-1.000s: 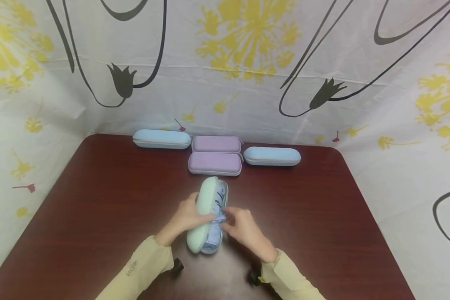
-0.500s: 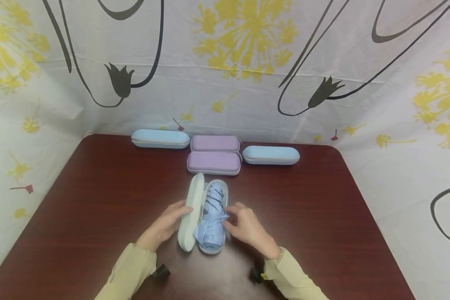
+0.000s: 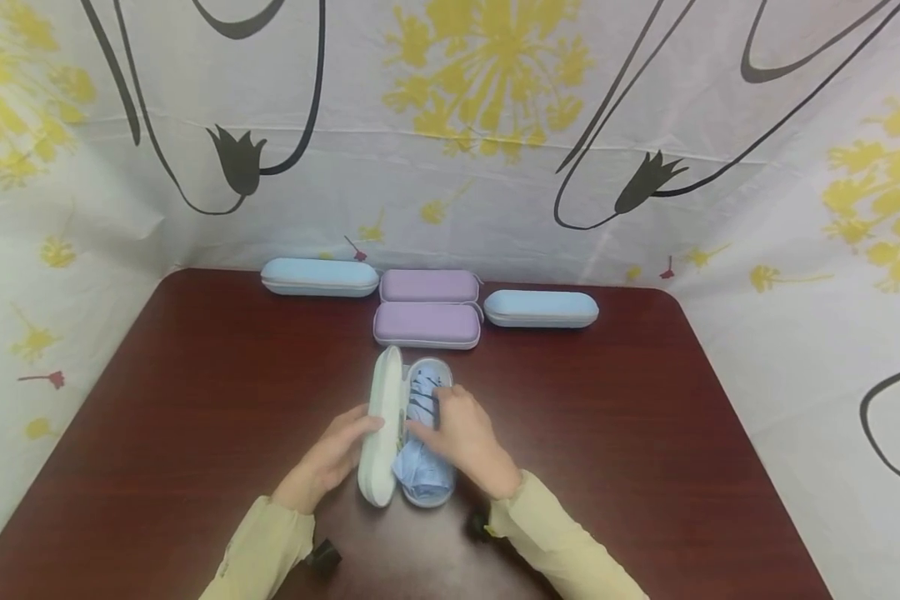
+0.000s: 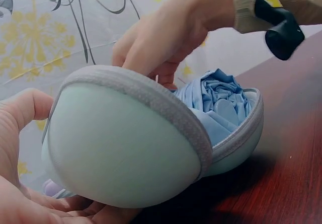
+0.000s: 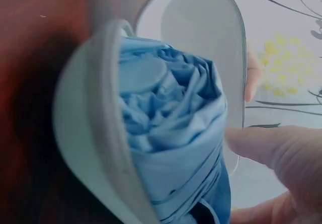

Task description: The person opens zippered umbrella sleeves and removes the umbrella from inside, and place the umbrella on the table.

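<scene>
A mint-green zip case [image 3: 381, 446] lies open on the table, its lid raised on the left side. In its base rests a folded light blue umbrella [image 3: 427, 473] with dark lines printed on the cloth. My left hand [image 3: 332, 457] holds the lid from outside, thumb at the rim and fingers beneath, as the left wrist view shows. My right hand [image 3: 471, 432] reaches over the umbrella and grips its middle, thumb on the lid side. The right wrist view shows the rolled end of the umbrella cloth [image 5: 186, 128] close up; some of the right fingers are hidden.
Two purple cases [image 3: 427, 323] lie one behind the other beyond the mint case. Light blue cases stand on either side, one at left [image 3: 319, 277] and one at right [image 3: 542, 308]. A patterned cloth [image 3: 450, 167] hangs behind the dark red table [image 3: 607, 433].
The case lid has swung left, uncovering the umbrella. My left hand went left with it. My right hand has moved from the case's right edge onto the umbrella.
</scene>
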Available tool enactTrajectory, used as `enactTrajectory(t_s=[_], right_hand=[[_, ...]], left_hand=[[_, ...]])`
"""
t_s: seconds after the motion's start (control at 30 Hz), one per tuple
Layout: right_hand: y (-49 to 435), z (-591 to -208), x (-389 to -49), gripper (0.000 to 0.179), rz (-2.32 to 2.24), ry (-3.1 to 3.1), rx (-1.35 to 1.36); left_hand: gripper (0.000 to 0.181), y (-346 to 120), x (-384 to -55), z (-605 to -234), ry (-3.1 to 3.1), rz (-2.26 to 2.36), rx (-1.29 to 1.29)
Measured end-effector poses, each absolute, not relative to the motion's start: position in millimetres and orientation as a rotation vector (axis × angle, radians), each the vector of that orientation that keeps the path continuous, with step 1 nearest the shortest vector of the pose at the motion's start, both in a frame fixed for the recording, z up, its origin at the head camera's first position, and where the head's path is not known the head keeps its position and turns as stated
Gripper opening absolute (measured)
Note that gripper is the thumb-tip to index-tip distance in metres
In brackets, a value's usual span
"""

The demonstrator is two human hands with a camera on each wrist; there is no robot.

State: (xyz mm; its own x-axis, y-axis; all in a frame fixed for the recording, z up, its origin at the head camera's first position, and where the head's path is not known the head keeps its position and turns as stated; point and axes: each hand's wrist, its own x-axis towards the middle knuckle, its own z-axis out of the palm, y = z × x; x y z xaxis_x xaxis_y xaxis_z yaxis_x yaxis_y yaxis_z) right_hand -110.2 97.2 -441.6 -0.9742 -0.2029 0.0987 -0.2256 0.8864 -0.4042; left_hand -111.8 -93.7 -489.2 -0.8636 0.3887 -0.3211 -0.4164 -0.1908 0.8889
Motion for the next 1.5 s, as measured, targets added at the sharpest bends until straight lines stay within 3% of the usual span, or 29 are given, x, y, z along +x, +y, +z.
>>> enactTrajectory(t_s=[0.4,0.7,0.93,1.5], right_hand=[[81,-446,-125,0.049,0.385,-3.1,0.278],[82,-454,-132,0.06,0.461,-3.172,0.155],[91,-457,-137,0.068,0.725,-3.153,0.082],[119,-444,-144,0.061,1.336,-3.078,-0.014]], left_hand=[[0.068,-94,-111,-486,1.58,2.063,0.022],[0.068,-89,-111,-486,1.582,2.039,0.034],[0.07,-86,-110,-483,1.596,2.034,0.046],[0.069,-87,-109,-484,1.605,2.054,0.042]])
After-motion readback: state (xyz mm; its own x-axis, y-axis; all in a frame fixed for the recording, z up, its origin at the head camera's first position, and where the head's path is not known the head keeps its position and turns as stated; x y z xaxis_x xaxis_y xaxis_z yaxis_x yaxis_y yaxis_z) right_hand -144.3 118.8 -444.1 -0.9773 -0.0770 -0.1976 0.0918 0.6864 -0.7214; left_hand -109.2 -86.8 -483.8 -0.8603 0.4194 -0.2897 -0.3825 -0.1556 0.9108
